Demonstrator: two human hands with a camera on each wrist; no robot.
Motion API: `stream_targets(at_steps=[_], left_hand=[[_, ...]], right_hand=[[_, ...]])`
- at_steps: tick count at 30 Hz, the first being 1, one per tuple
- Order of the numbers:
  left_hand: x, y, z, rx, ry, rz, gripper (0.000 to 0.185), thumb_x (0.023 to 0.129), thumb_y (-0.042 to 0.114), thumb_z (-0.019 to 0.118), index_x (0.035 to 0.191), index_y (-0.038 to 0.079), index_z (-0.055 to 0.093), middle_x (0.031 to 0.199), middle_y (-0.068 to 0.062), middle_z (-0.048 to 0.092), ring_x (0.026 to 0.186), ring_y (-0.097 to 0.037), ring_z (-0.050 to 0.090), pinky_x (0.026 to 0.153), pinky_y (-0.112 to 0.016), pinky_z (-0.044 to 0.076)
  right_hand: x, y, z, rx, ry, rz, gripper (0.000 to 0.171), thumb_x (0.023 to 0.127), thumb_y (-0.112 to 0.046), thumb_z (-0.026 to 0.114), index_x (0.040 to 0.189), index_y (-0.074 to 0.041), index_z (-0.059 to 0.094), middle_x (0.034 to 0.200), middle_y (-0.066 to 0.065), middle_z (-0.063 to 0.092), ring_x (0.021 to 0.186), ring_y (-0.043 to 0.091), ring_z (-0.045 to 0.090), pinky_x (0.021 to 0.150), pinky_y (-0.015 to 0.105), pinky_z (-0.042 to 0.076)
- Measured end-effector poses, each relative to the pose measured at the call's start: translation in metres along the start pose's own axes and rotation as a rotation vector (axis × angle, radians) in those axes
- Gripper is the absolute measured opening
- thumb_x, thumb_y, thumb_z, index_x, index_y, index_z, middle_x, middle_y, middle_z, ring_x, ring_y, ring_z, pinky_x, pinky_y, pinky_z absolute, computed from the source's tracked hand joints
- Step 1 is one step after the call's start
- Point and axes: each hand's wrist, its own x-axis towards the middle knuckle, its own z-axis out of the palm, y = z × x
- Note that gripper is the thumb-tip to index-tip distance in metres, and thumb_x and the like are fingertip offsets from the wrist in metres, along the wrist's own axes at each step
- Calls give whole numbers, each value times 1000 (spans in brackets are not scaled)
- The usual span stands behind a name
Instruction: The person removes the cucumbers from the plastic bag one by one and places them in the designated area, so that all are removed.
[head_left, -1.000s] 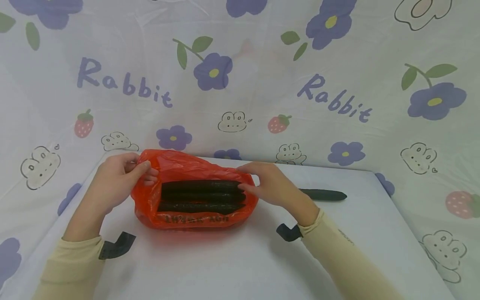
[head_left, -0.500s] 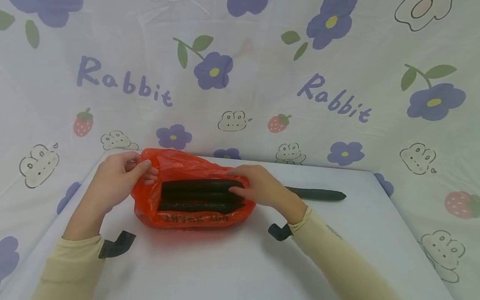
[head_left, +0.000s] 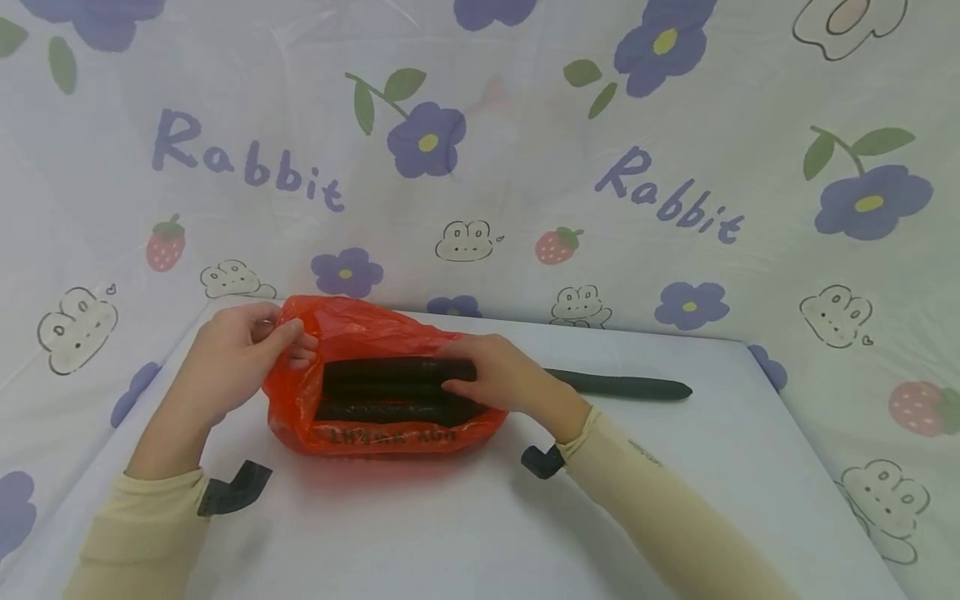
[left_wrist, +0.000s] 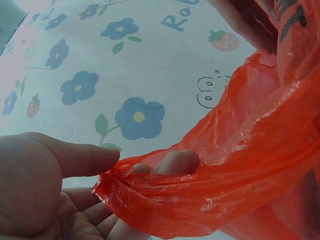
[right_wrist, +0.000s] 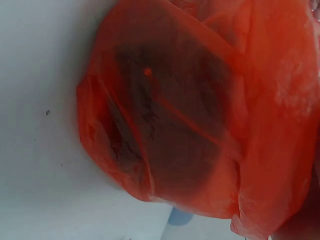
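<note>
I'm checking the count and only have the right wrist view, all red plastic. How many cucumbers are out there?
Observer: Three dark cucumbers lie side by side inside the red bag, and one more cucumber lies on the white table outside it.
Operator: Where is the right hand?
Observer: The right hand rests on the bagged cucumbers at the bag's right end.
Operator: And the left?
Observer: The left hand pinches the bag's rim at its left end.

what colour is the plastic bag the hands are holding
Translucent orange-red bag with dark print along its near side; it shows best in the head view.
</note>
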Motion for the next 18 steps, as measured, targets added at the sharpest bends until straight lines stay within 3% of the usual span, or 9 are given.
stream_targets(at_steps=[10,18], left_hand=[[1,1,-2,-14,-8,-7,38,115,27,58,136,-4,65,111,-15,78,103,-31,78,101,-54,58],[1,0,-1,-13,-11,-1,36,115,27,57,133,-4,66,109,-13,79,101,-29,78,101,-55,58]], right_hand=[[7,1,7,-23,-1,-19,50,100,-19,82,147,-13,66,136,3,72,128,22,64,114,43,50],[8,-1,8,-111,7,3,67,100,-24,82,161,-21,54,157,-1,58,146,21,52,122,44,41]])
